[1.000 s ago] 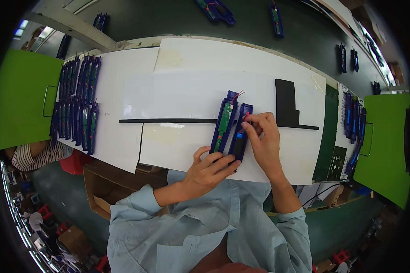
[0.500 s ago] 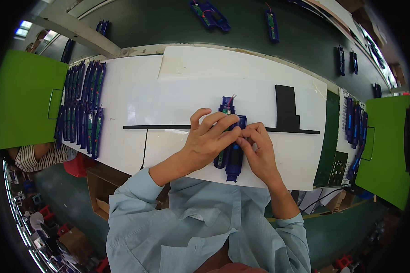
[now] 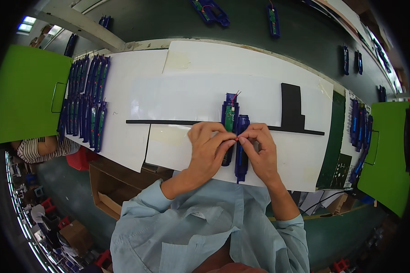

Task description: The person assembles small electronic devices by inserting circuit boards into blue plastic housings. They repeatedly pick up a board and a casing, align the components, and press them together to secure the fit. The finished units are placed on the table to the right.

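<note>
Two long blue plastic housings lie side by side under my hands. The left housing carries a green circuit board, and thin red wires rise from its far end. The right housing sits slightly nearer to me, its middle partly covered by my fingers. My left hand is closed in a pinch, and its thumb and forefinger meet those of my right hand, also pinching. Between the fingertips shows a small red piece, too small to name exactly, just above the gap between the housings.
White sheets cover the bench, with a thin black strip across and a black stepped block. Rows of blue housings stand left, more right. Green panels flank the bench. Beyond, a dark green surface bears several housings.
My left hand has drawn nearer to me and off the left housing, uncovering its green board. Its raised fingers have curled in, and a red piece now shows between the fingertips.
</note>
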Demonstrator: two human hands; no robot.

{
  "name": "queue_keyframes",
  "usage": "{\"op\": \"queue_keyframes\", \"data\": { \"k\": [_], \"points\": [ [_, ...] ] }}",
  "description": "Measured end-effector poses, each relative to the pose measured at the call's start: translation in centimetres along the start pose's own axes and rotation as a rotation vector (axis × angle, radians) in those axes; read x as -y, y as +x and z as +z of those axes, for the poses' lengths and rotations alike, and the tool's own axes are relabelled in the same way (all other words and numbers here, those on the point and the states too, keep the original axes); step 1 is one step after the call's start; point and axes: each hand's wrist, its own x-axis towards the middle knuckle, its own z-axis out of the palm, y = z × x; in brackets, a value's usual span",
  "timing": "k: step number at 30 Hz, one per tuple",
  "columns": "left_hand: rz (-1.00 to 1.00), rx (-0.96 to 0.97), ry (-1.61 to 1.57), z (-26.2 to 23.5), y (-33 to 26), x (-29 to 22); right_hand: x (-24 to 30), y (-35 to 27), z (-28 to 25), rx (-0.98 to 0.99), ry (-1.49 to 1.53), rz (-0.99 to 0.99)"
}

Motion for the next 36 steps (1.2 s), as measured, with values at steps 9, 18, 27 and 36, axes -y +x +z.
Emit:
{"op": "queue_keyframes", "data": {
  "k": [9, 18, 27, 36],
  "points": [
    [0.075, -0.024, 0.229, -0.1, -1.4, 0.1, 1.3, 2.7, 0.3, 0.203, -0.501, -0.459],
    [0.167, -0.06, 0.172, 0.8, -1.7, 0.9, 2.5, 3.2, 0.4, 0.327, -0.681, -0.493],
    [0.144, 0.038, 0.081, -1.7, -4.9, -0.9, 3.3, 4.1, -0.4, 0.407, -0.565, -0.371],
    [0.239, 0.114, 0.228, -0.6, -6.4, 0.9, 4.0, 5.4, 0.0, 0.502, -0.566, -0.2]
  ]
}}
